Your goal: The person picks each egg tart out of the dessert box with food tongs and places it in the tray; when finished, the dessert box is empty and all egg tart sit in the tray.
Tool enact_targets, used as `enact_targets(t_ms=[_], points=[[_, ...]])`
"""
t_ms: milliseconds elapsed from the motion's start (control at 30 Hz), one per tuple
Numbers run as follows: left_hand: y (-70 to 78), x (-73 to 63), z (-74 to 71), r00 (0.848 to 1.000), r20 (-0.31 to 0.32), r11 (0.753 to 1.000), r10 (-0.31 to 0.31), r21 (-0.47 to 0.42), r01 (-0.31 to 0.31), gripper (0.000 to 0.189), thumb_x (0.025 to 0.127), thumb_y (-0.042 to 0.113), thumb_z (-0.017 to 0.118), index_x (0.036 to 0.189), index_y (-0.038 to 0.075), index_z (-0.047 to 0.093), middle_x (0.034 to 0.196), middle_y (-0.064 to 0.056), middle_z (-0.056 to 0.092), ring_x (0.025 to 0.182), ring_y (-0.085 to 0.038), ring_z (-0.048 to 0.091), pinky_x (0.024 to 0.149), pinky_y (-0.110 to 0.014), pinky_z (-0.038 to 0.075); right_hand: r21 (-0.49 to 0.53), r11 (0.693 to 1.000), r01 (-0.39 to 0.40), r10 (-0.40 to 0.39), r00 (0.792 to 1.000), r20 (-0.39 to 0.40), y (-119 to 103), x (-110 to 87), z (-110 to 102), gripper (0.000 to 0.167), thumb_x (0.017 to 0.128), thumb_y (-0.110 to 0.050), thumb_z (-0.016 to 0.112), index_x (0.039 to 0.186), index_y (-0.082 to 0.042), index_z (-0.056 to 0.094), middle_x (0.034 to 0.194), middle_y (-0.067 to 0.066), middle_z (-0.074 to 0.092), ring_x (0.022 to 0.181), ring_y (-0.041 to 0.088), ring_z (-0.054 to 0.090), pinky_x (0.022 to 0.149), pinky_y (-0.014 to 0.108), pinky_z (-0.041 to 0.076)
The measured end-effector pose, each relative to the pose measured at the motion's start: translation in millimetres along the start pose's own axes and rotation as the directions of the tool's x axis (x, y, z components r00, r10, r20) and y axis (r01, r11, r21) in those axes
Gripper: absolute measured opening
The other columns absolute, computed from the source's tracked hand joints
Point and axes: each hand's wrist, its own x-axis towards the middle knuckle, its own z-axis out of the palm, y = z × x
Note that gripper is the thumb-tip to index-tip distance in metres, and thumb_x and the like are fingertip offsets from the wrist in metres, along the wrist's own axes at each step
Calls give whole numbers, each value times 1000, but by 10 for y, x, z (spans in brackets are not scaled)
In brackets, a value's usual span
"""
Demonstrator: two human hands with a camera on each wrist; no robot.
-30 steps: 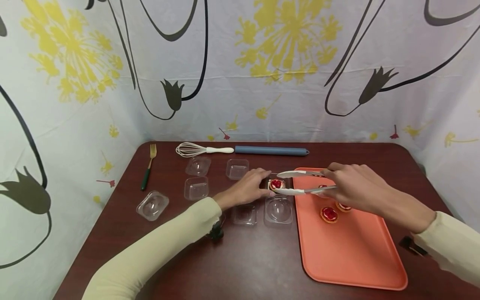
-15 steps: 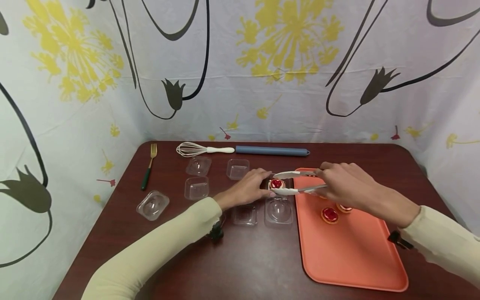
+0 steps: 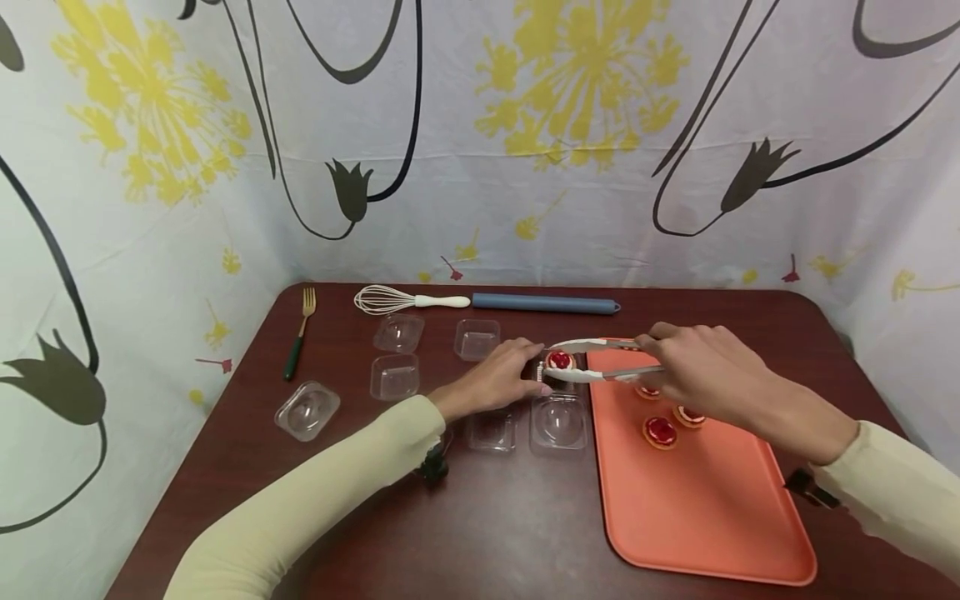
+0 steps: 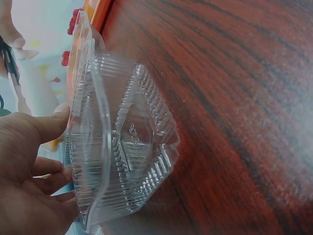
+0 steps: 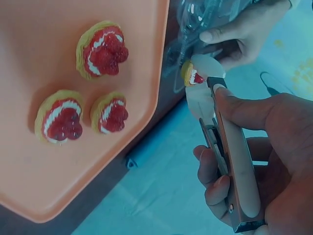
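My right hand (image 3: 701, 375) grips metal tongs (image 5: 237, 166) with white tips. Between those tips sits a small tart (image 3: 560, 360) with red fruit and white cream, over a clear plastic container (image 3: 573, 387). The thumb and fingers of my left hand (image 3: 495, 375) hold that container at its left side. Much of it is hidden behind the tongs and the fingers. Another clear container (image 4: 132, 137) stands large in front of the left wrist view. Several more tarts, one of them a tart (image 3: 660, 432) near the left edge, lie on the orange tray (image 3: 705, 517).
More clear containers and lids, such as a container (image 3: 393, 377) and a domed lid (image 3: 307, 411), lie left of the tray. A whisk (image 3: 408, 299) and a blue rolling pin (image 3: 543, 303) lie along the back edge. At the far left is a fork (image 3: 300, 333).
The tongs first moved left, then slightly back right. The tart between their tips has shifted a little right and away from me. My left hand has stayed in place.
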Motion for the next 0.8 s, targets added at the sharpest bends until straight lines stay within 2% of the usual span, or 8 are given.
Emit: enact_targets(t_ms=[200,233,300,433,500,633,733,800], points=[[-49,28,33,1000,2,1000,14,-4,-14,79,101,35,84,161,-6,50,154,-17,60,143,-31,55,124,-43,44,17,999,-34,34,999,-33,94,-149,-87,49,87,-29,95,127,-4,80,109,11,77,58,8,58,49,33,47],[-98,55,71,1000,-4,1000,21,5,-21,80,101,36,84,160,-5,51,153,-17,60,142,-30,55,123,-43,45,19,999,-40,41,999,-34,117,-182,-98,50,88,-30,95,128,-4,80,111,13,77,59,9,60,49,34,47],[-87,55,60,1000,0,1000,19,5,-19,79,101,35,84,160,-6,51,154,-17,60,143,-31,55,124,-43,44,21,999,-51,51,998,-43,167,-250,-121,50,89,-32,94,128,-5,80,115,15,78,61,11,63,50,37,49],[-202,108,145,999,-22,999,39,32,-38,81,100,40,84,160,-4,52,152,-15,62,141,-29,57,122,-42,46,7,996,-87,87,995,-48,282,-394,-174,49,89,-35,93,128,-6,81,118,15,78,67,17,70,55,44,53],[-158,82,108,999,-16,999,35,17,-35,81,100,38,84,161,-5,51,153,-16,61,142,-30,56,123,-43,45,-8,995,-102,102,993,-54,341,-465,-196,49,89,-37,92,126,-6,82,117,13,78,71,20,72,56,47,54],[-32,15,11,1000,6,1000,12,-1,-12,80,102,34,83,162,-5,48,155,-17,59,144,-32,54,125,-44,43,-35,994,-104,99,988,-121,457,-598,-198,45,86,-38,93,120,-9,83,109,8,78,72,23,71,54,50,53],[-4,8,0,1000,12,1000,-4,15,4,79,103,35,82,163,-3,48,156,-16,58,146,-30,53,125,-42,43,-48,994,-94,84,980,-183,539,-712,-178,42,82,-34,96,114,-10,84,102,3,77,70,19,67,55,51,54],[2,8,1,1000,12,1000,-7,17,6,79,103,35,81,163,-3,47,157,-16,58,146,-30,53,125,-41,43,-53,994,-99,88,978,-187,593,-796,-170,44,79,-31,97,114,-8,83,101,3,76,71,19,66,59,54,56]])
